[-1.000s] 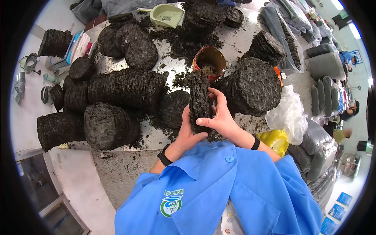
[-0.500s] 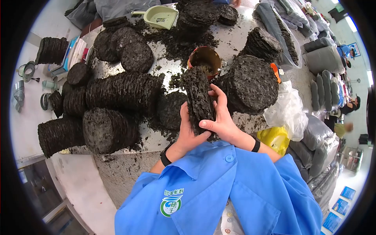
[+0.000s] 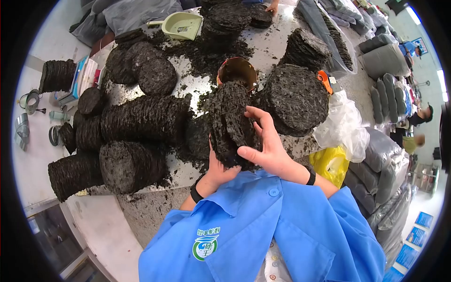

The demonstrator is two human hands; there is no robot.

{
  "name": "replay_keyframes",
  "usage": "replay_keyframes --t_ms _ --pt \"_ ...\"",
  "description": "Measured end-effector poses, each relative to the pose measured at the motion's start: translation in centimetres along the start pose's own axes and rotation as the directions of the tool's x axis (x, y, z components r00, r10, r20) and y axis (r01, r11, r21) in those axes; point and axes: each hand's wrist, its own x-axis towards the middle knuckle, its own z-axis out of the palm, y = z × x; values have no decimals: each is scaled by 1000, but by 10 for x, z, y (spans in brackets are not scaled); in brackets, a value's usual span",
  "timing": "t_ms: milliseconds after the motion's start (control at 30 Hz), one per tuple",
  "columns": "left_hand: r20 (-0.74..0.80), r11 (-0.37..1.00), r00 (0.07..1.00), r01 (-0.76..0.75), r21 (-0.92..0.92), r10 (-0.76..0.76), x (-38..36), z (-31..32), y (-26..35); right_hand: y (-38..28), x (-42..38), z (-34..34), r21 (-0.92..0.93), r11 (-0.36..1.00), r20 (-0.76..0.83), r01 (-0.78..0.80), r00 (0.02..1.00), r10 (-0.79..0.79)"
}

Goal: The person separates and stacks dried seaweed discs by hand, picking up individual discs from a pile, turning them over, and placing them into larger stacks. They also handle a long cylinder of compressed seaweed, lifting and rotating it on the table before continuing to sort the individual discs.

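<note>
Between my two hands is a stack of dried seaweed cakes (image 3: pixel 230 122), dark, round and flaky, standing on edge and tilted. My left hand (image 3: pixel 220 168) supports its lower left side, with part of the fingers hidden behind it. On the right side my right hand (image 3: pixel 268 143) grips it, thumb toward me and fingers along the far edge. Just beyond the stack stands a reddish round tin (image 3: pixel 238 71), open at the top. A thick pile of seaweed cakes (image 3: pixel 296 99) lies to the right, and a long row on edge (image 3: pixel 143 121) lies to the left.
A pale green dustpan (image 3: pixel 183 26) rests at the back among loose seaweed crumbs (image 3: pixel 211 51). An orange-handled tool (image 3: pixel 324 81), a clear plastic bag (image 3: pixel 343 124) and a yellow bag (image 3: pixel 330 165) lie right. Another person's hand (image 3: pixel 272 7) shows at the far edge.
The stack in my hands has turned, showing more of its broad left face, and its cakes have spread apart somewhat. My left hand has shifted lower. The whole view has moved slightly.
</note>
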Motion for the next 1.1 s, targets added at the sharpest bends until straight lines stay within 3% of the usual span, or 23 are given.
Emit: replay_keyframes --t_ms 67,133,167,200,233,267,300,333,367,400,433,500,533,600,667,767,800,867,900,933,967,1000,1100 --pt "-40 995 999 -27 -99 23 -3 3 2 -12 -2 -3 -159 986 4 42 999 -42" --pt "-48 940 999 -4 -341 -13 -12 -10 -13 -46 -1 -20 -173 980 -197 -96 979 61" --pt "-76 890 992 52 -453 -97 -18 -15 -18 -36 -2 -40 -252 964 -363 -87 932 -10" --pt "-73 891 993 55 -451 -98 -19 -18 -19 -33 1 -65 -366 929 -461 -55 878 -129" --pt "-118 812 986 26 -583 -116 -18 -20 -19 -29 7 -93 -498 865 -526 -58 813 -248" --pt "-161 715 977 -11 -700 -142 -18 -22 -20 13 9 -145 -788 614 -439 -48 742 -506" --pt "-135 684 980 0 -729 -143 -18 -26 -22 -10 13 -162 -223 958 -641 -179 767 -6" --pt "-135 684 980 1 -729 -144 -19 -28 -24 -7 12 -162 -223 958 -641 -180 767 -5" --pt "-121 692 983 10 -722 -141 -21 -30 -25 -1 10 -162 -585 777 -625 -231 740 -250" --pt "-108 701 986 15 -713 -130 -20 -33 -27 2 10 -163 -840 462 -505 -285 721 -474" --pt "-121 715 984 9 -699 -130 -22 -37 -33 -17 9 -128 -793 592 -469 -144 765 -442" --pt "-71 743 988 57 -667 -139 -11 -24 -7 -24 -3 -67 -708 691 -50 142 967 -250" --pt "-31 776 989 96 -623 -146 -6 -17 5 -18 -11 -32 -596 780 48 190 978 -202" --pt "-45 843 990 93 -529 -137 4 -5 20 -10 -16 6 -559 807 102 191 981 -163" --pt "-36 905 989 119 -409 -146 9 -6 34 -11 -13 -2 -490 845 113 214 977 -182" --pt "-74 918 982 133 -372 -173 11 -8 45 -7 -6 -21 -317 916 150 247 966 -208" --pt "-80 870 978 133 -475 -193 11 -10 41 -5 -5 -27 -225 939 179 258 959 -221" --pt "-125 785 977 57 -617 -170 10 -15 26 -6 -12 -43 115 993 25 7 1000 -10" --pt "-138 792 977 47 -609 -165 11 -15 27 14 -13 -51 338 923 -115 -184 965 235" --pt "-162 708 969 20 -706 -189 12 -15 27 33 -14 -62 343 937 -253 -60 955 153" --pt "-180 612 960 -10 -791 -217 11 -15 28 45 -18 -84 97 991 -338 -95 933 123" --pt "-189 619 958 -16 -785 -216 11 -17 31 31 -11 -90 686 727 -292 -11 912 289" --pt "-250 622 942 -59 -780 -225 11 -22 36 20 -9 -103 742 660 -322 114 925 202"
